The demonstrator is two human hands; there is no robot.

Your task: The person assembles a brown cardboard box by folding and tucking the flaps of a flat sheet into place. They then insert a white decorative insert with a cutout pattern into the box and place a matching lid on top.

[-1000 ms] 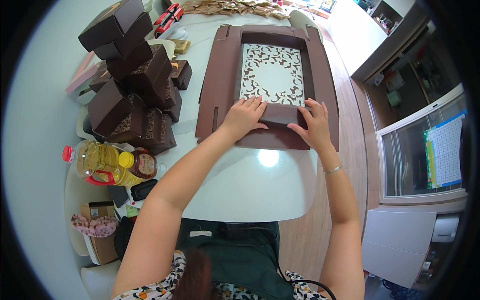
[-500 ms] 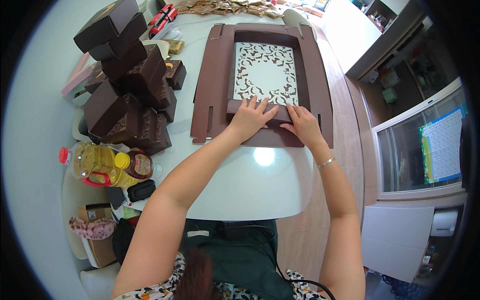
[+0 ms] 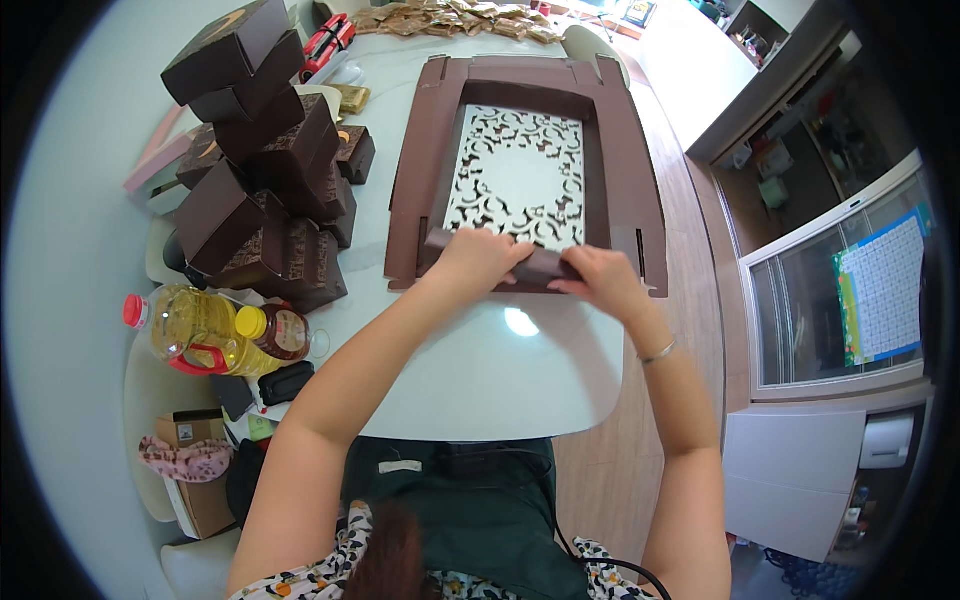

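A flat-lying dark brown cardboard box piece (image 3: 408, 180) with slots and tabs at its corners rests on the table. In its raised-walled middle is a panel (image 3: 522, 172) with a white scroll pattern, sitting slightly askew. My left hand (image 3: 478, 260) is closed round the left part of the brown folded flap (image 3: 543, 266) along the panel's near edge. On the flap's right part, my right hand (image 3: 606, 280) is closed too, with thumb and fingers gripping it. The undersides of the fingers on both hands are partly hidden.
Dark brown boxes (image 3: 265, 160) are stacked at the left. Nearer me stand an oil bottle (image 3: 200, 325) and a yellow-capped jar (image 3: 285, 333). Small packets (image 3: 455, 18) lie along the table's far end. A sliding glass door (image 3: 800, 300) is at the right.
Both hands have come nearer me, from lying with fingers spread on the flap to gripping it. The flap has tilted, and the patterned panel has shifted toward me and turned a little.
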